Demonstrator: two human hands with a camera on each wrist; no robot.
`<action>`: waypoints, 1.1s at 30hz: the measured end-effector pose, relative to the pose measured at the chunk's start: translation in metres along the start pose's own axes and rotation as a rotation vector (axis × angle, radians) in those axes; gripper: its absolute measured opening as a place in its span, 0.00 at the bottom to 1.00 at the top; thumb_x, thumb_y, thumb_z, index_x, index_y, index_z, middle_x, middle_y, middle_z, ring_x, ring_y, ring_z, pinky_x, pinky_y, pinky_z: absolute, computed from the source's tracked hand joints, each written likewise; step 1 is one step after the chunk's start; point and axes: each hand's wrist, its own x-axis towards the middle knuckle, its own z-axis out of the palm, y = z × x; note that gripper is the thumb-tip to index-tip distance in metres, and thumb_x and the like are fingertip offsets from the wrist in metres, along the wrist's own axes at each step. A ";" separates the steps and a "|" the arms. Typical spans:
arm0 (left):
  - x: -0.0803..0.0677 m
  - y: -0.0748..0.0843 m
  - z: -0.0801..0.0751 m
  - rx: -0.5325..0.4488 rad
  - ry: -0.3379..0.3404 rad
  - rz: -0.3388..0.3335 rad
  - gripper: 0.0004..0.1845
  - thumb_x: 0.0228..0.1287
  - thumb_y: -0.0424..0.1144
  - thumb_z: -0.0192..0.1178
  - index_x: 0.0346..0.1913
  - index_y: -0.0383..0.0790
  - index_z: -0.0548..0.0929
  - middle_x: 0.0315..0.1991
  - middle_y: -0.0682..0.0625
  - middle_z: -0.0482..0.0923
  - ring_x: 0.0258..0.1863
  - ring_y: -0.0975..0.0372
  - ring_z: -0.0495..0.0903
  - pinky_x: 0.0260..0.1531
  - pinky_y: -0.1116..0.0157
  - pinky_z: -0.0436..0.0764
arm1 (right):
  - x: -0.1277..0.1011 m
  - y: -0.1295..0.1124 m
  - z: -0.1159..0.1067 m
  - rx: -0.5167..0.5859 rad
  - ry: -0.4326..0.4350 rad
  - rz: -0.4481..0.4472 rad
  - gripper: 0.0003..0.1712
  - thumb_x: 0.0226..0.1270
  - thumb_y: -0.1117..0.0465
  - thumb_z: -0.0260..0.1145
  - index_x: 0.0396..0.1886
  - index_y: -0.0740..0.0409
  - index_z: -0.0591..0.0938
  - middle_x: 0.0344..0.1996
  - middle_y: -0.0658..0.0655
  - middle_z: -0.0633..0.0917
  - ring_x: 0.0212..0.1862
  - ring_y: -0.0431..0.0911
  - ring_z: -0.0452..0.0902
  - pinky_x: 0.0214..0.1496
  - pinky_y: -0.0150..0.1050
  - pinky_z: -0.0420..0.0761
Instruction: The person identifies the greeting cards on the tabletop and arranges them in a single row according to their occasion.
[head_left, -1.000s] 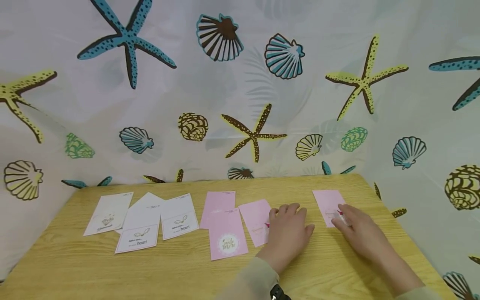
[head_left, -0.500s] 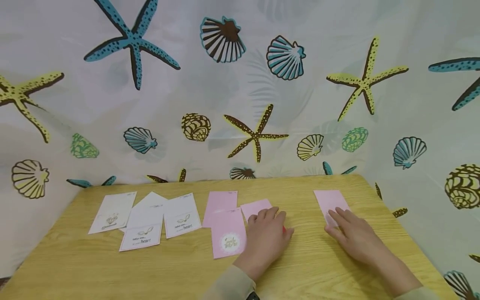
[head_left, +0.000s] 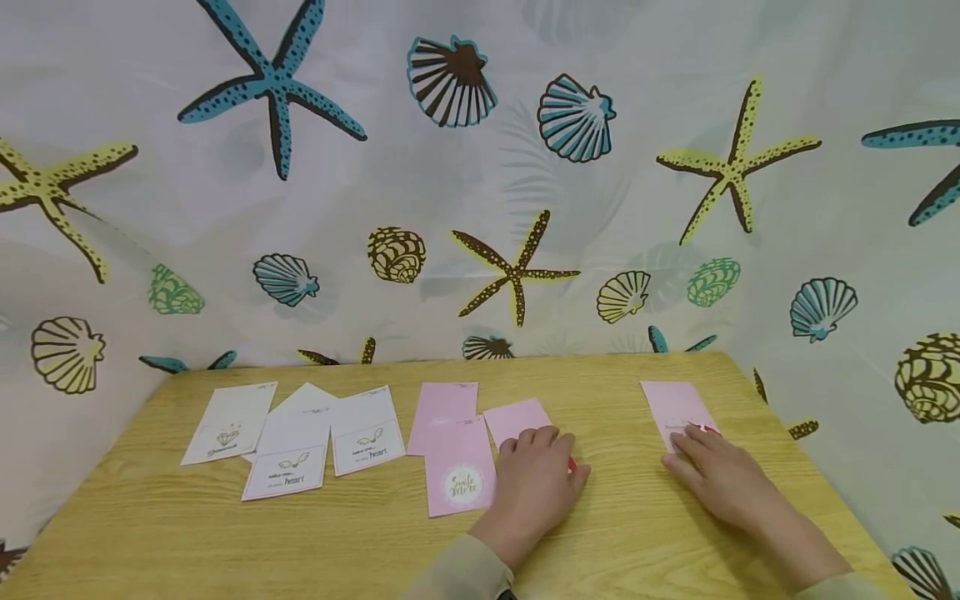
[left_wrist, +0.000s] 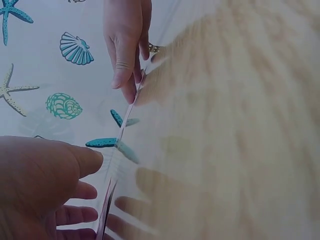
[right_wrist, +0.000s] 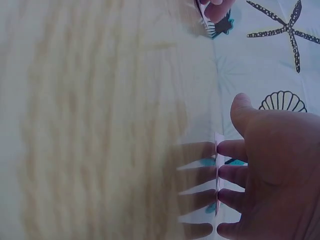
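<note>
Left hand (head_left: pixel 536 479) lies flat, fingers straight, on a pink card (head_left: pixel 517 421) near the middle of the surface (head_left: pixel 360 533); that card sits just right of a pink "Smile More" card (head_left: pixel 459 467), which overlaps another pink card (head_left: pixel 442 406) behind it. Right hand (head_left: pixel 716 475) lies flat as well, fingertips resting on the near end of a lone pink card (head_left: pixel 670 404) close to the right edge. Neither hand grips anything — both press with straight fingers. White cards (head_left: pixel 300 433) lie fanned toward the left edge.

Judgement on the step in hand: both cards appear to be held for sliding. To do it well, keep the pressure light and even through the fingertips so each card travels flat without buckling. The left card touches the "Smile More" card, so it should be drawn away from that one or the group will shift. The right card is near the right edge; drawing it toward the middle looks the safer course.

Views compared: the head view alone shows the layout, the prints and which card lies under which hand. The left wrist view shows both hands at surface level — the left hand (left_wrist: pixel 40 185) with fingers spread low, the right hand (left_wrist: pixel 127 40) farther off. The right wrist view shows the right hand's fingers (right_wrist: pixel 235 172) extended and parted, meeting the thin card edge-on. The surface is blurred in both wrist views, and no print can be read there.
</note>
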 end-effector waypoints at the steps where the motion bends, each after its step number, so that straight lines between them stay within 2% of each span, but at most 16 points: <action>1: 0.000 0.000 0.000 -0.001 -0.003 -0.001 0.22 0.79 0.57 0.66 0.66 0.49 0.88 0.65 0.49 0.84 0.64 0.50 0.80 0.62 0.44 0.78 | 0.001 0.004 0.001 0.002 0.004 0.000 0.39 0.90 0.40 0.56 0.77 0.69 0.77 0.78 0.77 0.70 0.78 0.76 0.64 0.73 0.78 0.64; 7: -0.002 0.001 0.001 0.013 0.015 0.015 0.21 0.79 0.56 0.67 0.64 0.49 0.89 0.62 0.49 0.85 0.62 0.50 0.80 0.60 0.44 0.78 | 0.005 0.031 0.005 0.011 0.043 -0.007 0.41 0.89 0.37 0.54 0.76 0.70 0.78 0.77 0.78 0.71 0.78 0.77 0.64 0.72 0.78 0.64; 12: -0.003 0.001 0.000 0.013 0.019 0.018 0.21 0.79 0.55 0.67 0.64 0.49 0.89 0.62 0.49 0.85 0.62 0.50 0.80 0.60 0.45 0.78 | 0.005 0.036 -0.002 0.034 0.073 -0.002 0.36 0.89 0.43 0.59 0.72 0.73 0.80 0.74 0.81 0.73 0.75 0.79 0.66 0.72 0.77 0.66; 19: -0.003 0.000 0.000 0.015 0.032 0.022 0.20 0.79 0.55 0.67 0.63 0.48 0.89 0.61 0.49 0.85 0.61 0.50 0.80 0.59 0.45 0.78 | 0.006 0.048 -0.013 0.046 0.051 0.017 0.32 0.89 0.48 0.61 0.68 0.75 0.81 0.74 0.82 0.72 0.76 0.80 0.64 0.75 0.74 0.65; 25: -0.002 -0.001 0.003 0.005 0.051 0.033 0.20 0.78 0.55 0.67 0.61 0.48 0.89 0.59 0.48 0.85 0.60 0.50 0.80 0.58 0.45 0.78 | 0.005 0.058 -0.014 0.079 0.051 0.029 0.32 0.88 0.48 0.61 0.68 0.75 0.80 0.73 0.83 0.72 0.76 0.80 0.63 0.75 0.75 0.64; 33: -0.004 -0.001 -0.001 0.009 0.026 0.024 0.19 0.79 0.54 0.67 0.62 0.48 0.89 0.61 0.49 0.85 0.62 0.50 0.80 0.59 0.45 0.78 | 0.006 0.060 -0.015 0.089 0.058 0.035 0.33 0.89 0.48 0.61 0.69 0.75 0.79 0.74 0.84 0.71 0.77 0.81 0.61 0.75 0.76 0.63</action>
